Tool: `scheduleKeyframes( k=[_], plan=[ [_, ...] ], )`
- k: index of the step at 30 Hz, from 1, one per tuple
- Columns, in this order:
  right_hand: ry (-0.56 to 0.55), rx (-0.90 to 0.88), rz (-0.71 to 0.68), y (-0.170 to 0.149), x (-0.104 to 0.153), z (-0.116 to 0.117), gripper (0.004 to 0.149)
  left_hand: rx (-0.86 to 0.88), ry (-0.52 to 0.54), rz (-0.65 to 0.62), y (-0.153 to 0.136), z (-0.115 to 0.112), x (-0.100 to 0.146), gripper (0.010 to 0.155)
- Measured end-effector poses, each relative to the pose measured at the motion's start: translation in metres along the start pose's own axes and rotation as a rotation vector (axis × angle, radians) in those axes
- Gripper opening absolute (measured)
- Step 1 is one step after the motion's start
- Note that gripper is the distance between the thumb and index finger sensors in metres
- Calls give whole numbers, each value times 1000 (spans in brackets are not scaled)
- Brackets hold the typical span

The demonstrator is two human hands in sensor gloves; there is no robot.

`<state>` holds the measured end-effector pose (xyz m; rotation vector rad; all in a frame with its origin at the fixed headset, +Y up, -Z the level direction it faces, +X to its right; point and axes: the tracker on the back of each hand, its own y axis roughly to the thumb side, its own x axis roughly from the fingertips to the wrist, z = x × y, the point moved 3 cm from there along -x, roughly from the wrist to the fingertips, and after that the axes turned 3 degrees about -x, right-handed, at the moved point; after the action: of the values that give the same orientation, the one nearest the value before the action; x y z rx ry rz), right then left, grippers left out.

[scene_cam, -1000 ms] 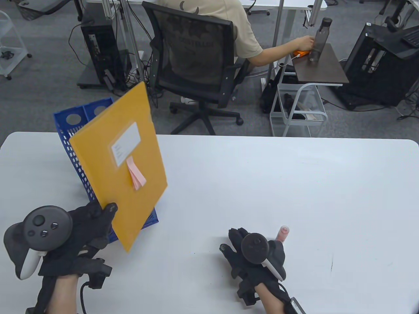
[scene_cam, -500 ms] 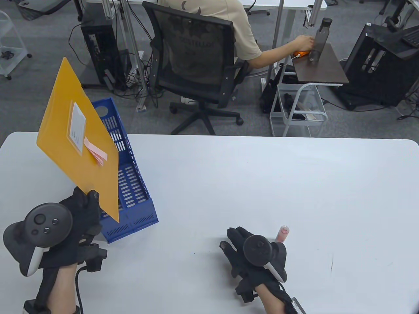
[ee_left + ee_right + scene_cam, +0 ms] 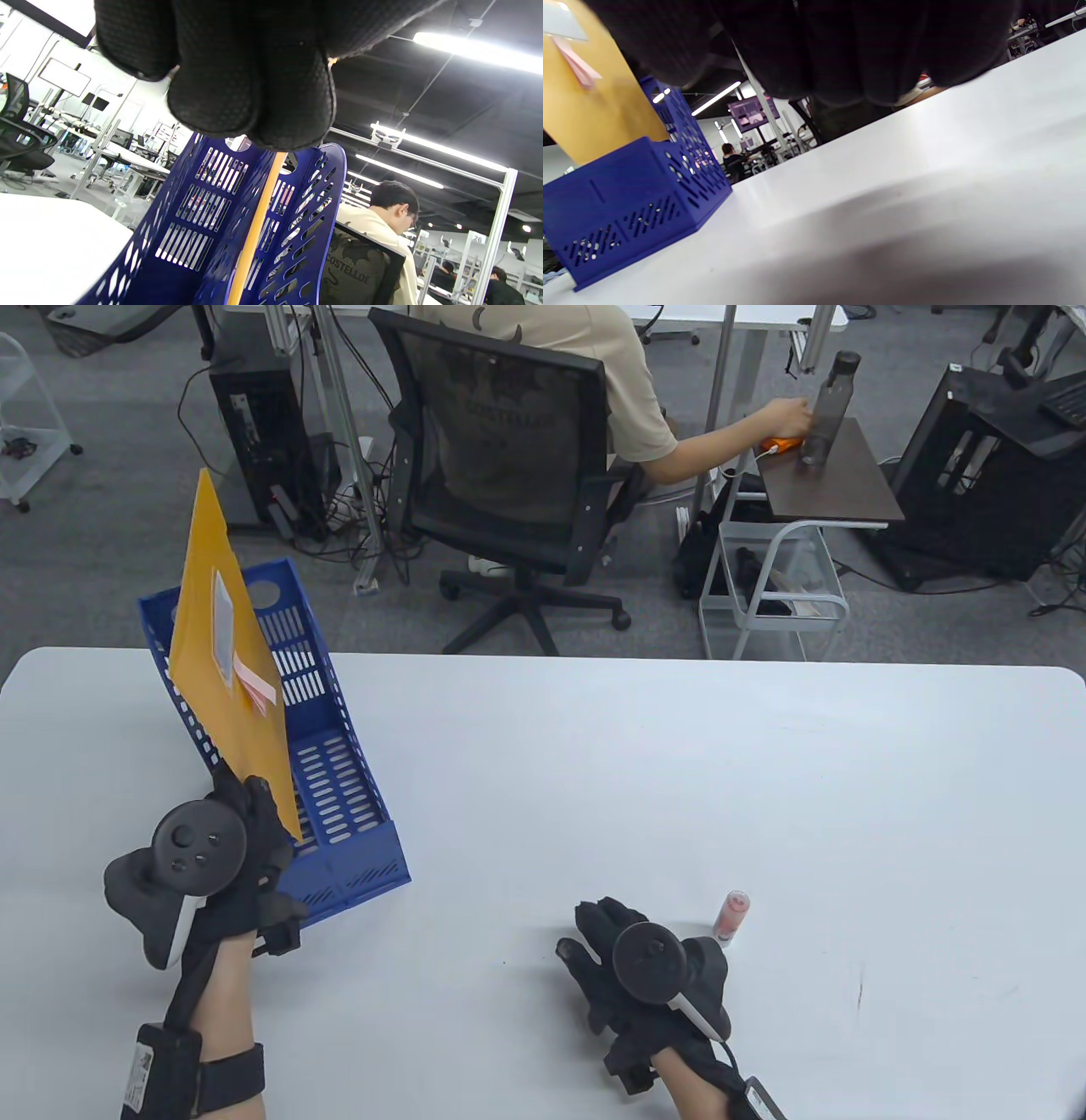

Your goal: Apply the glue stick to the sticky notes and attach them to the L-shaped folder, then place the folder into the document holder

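A: Which way is the folder (image 3: pixel 227 661) pointing?

B: It stands on edge, nearly upright. Its long axis rises up and away from the left hand (image 3: pixel 242 848), which pinches its near bottom corner. The labelled face with the pink sticky notes (image 3: pixel 255 687) turns to the right.

A: And where is it relative to that grip?

B: Just beyond the fingers, inside the blue document holder (image 3: pixel 339 806). The left wrist view shows its thin edge between two of the holder's walls.

A: The other hand?

B: The right hand (image 3: pixel 628 963) lies on the table (image 3: pixel 679 780), fingers loose, holding nothing. The glue stick (image 3: pixel 732 914) stands just past it, to its right, apart from the fingers.
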<state>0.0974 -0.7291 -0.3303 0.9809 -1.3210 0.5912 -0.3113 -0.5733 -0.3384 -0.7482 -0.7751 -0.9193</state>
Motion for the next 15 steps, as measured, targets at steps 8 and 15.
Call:
scheduleKeyframes(
  k=[8, 15],
  plan=[
    [13, 9, 4, 2, 0, 0, 65, 56, -13, 37, -6, -15, -6, 49],
    [23, 17, 8, 3, 0, 1, 65, 72, -51, 50, -8, -25, -13, 49]
  ],
)
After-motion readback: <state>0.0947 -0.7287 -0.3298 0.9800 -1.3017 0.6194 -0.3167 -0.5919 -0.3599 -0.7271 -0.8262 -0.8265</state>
